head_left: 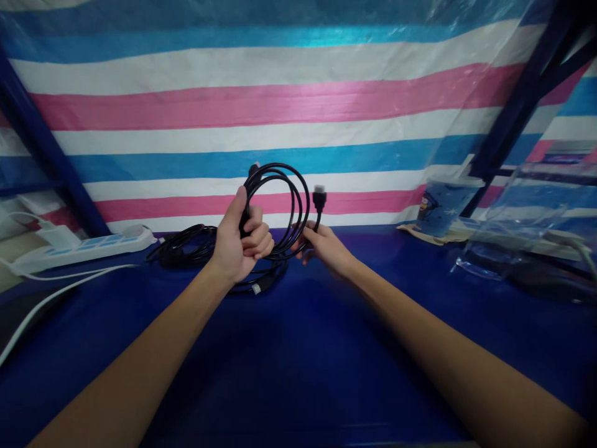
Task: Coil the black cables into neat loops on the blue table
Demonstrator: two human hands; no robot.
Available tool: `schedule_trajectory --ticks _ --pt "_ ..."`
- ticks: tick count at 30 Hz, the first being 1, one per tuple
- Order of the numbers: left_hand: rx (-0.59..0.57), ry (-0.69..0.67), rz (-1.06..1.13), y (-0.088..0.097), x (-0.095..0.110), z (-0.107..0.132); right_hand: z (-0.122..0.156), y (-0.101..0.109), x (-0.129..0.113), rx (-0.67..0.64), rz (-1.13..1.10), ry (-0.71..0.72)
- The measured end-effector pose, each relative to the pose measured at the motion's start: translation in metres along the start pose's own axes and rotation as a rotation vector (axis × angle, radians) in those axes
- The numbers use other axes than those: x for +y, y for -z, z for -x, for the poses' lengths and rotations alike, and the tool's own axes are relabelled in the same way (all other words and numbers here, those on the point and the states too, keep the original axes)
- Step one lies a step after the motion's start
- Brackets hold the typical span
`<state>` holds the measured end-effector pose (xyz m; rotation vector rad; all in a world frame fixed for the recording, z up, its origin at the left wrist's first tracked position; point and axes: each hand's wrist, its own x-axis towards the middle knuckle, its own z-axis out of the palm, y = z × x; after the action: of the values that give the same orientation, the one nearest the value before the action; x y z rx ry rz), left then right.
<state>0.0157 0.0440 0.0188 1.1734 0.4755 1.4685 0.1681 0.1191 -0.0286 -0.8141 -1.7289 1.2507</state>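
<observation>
My left hand (240, 239) is closed around a coiled black cable (284, 202), held upright above the blue table (298, 348). My right hand (324, 247) pinches the lower right side of the same coil. The cable's black plug (319, 198) sticks up just above my right hand. A second bundle of black cable (186, 249) lies on the table behind my left hand, with a connector end (257, 287) showing below the wrist.
A white power strip (84, 247) with white cords lies at the left. A blue printed box (441, 208) and clear plastic bags (522, 230) sit at the right. A striped tarp (280, 106) hangs behind, with dark blue frame posts (517, 106) at both sides.
</observation>
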Motion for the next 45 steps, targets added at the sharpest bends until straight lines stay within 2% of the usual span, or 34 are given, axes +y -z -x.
schedule_trajectory --ticks 3,6,8,10,13,15,17,19,23,26,29,33,36,38,41,45 --pt "-0.020 0.085 -0.001 0.007 -0.004 -0.003 -0.004 0.008 -0.002 0.121 0.024 0.052" --pt "-0.016 0.254 -0.024 0.017 -0.009 -0.007 -0.006 0.015 0.002 0.212 0.164 0.206" --pt "-0.056 0.365 -0.036 0.021 -0.011 -0.007 -0.005 0.017 0.004 0.185 0.332 0.390" --pt "-0.150 0.454 -0.021 0.024 -0.012 -0.006 -0.001 0.017 0.004 0.099 0.497 0.568" --pt "-0.324 0.582 0.007 0.023 -0.008 -0.001 0.006 0.016 -0.002 -0.017 0.666 0.716" --pt "-0.368 0.617 -0.025 0.020 -0.006 0.002 0.009 0.016 -0.007 -0.066 0.686 0.735" --pt "-0.333 0.575 -0.111 0.015 -0.006 0.004 0.012 0.019 -0.011 -0.060 0.672 0.735" --pt "-0.237 0.464 -0.208 0.010 -0.009 0.003 0.012 0.021 -0.014 0.020 0.686 0.724" --pt "0.066 0.218 -0.251 0.005 -0.018 -0.004 0.014 0.025 -0.022 0.194 0.756 0.658" --pt "0.186 0.114 -0.200 0.008 -0.019 -0.008 0.016 0.029 -0.032 0.216 0.747 0.594" --pt "0.115 0.105 -0.187 0.010 -0.019 -0.007 0.018 0.036 -0.038 0.099 0.691 0.519" --pt "-0.097 0.288 -0.239 0.010 -0.022 -0.001 0.017 0.042 -0.034 -0.044 0.864 0.582" --pt "-0.268 0.456 -0.244 0.006 -0.024 0.004 0.017 0.041 -0.029 -0.077 0.952 0.641" --pt "-0.350 0.521 -0.226 0.004 -0.024 0.007 0.017 0.040 -0.027 -0.036 0.931 0.660" --pt "-0.402 0.543 -0.192 0.002 -0.024 0.010 0.016 0.039 -0.026 0.045 0.864 0.694" --pt "-0.377 0.499 -0.218 -0.003 -0.026 0.011 0.016 0.035 -0.024 0.031 0.852 0.685"
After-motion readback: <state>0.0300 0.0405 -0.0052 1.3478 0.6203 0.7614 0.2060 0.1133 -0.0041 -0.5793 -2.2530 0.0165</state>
